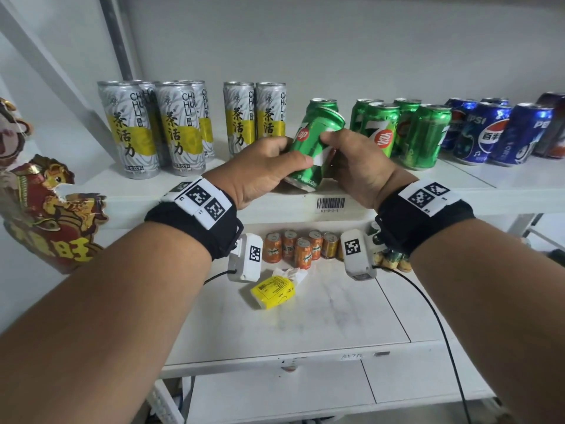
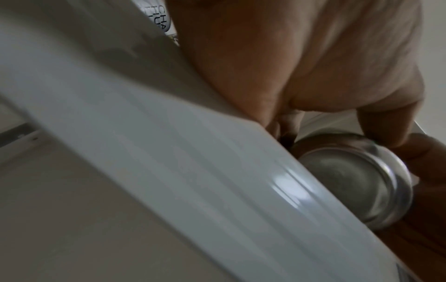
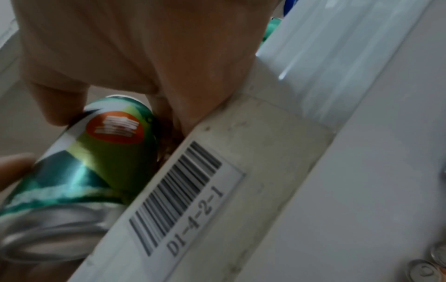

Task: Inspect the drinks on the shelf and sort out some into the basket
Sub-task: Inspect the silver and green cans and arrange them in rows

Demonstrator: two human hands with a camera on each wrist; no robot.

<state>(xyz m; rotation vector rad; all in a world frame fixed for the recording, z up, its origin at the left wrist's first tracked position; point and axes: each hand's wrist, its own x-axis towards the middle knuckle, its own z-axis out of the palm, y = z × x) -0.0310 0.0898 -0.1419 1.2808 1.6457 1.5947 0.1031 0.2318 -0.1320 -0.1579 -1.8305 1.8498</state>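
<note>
While tilted above the front edge of the white shelf, near upright green cans and tall yellow-banded cans, green can gripped by both curled hands, left hand low, right hand at its side, over barcode label

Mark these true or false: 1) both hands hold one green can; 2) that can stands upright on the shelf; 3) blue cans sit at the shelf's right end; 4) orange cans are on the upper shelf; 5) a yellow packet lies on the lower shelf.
1) True: the left hand and right hand grip the same green can.
2) False: it is tilted, held above the shelf edge.
3) True: the blue cans stand there.
4) False: the orange cans are on the lower shelf.
5) True: the yellow packet lies there.
</note>
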